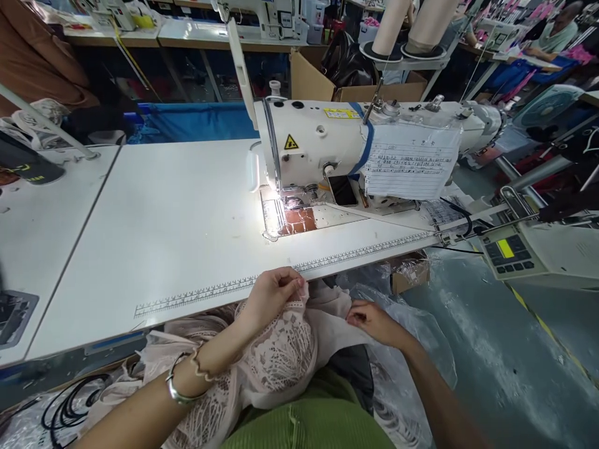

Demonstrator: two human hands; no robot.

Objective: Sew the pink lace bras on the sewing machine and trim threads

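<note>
White sewing table [187, 206], smooth: filling the centre, carrying a ruler strip [206, 293] along its near edge.

Cardboard box [311, 76], open, 12 o'clock, beyond the machine: holding a glossy black bag [350, 65].

Carton [412, 276], smaller, 4 o'clock, below table level: standing beside crinkled clear plastic; contents not readable.

Sewing machine [318, 134], white, rounded, 12 to 2 o'clock: its lamp shining on the needle area.

Handwritten sheet [412, 165], ruled, 2 o'clock: hanging against the machine's front.

Thread cones [428, 25], pale, tapering, 1 o'clock: standing on dark discs.

Lace garment [281, 352], pale pink, openwork over a domed cup, plain cloth adjoining: lying at 6 o'clock, across the lap.

Left hand [276, 292], between 6 and 7 o'clock: pinching the garment's upper edge, thumb against fingers.

Right hand [374, 321], between 4 and 5 o'clock: gripping the plain cloth narrowly, fingers curling.
</note>
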